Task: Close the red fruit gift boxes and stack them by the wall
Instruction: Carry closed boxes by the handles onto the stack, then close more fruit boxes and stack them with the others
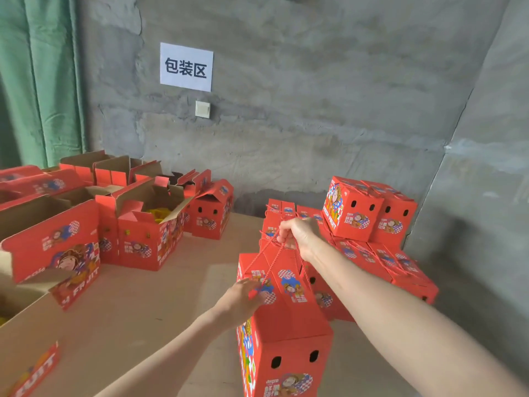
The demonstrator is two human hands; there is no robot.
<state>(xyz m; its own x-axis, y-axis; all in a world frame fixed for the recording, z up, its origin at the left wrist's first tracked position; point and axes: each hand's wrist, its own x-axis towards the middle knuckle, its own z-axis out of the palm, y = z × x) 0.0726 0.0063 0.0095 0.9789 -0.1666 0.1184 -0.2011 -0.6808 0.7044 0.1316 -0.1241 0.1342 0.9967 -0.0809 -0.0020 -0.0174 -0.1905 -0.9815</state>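
Observation:
A closed red fruit gift box hangs in front of me, low at the centre. My right hand grips its red rope handle from above. On the box's left upper side rests my left hand, its fingers flat against the sloped top. Behind it, closed red boxes sit stacked in two layers by the grey wall at the right. Open red boxes stand at the left, one showing yellow fruit inside.
A tan surface carries all the boxes. The concrete wall has a white paper sign and a switch. A green curtain hangs at the far left. Another wall closes the right side.

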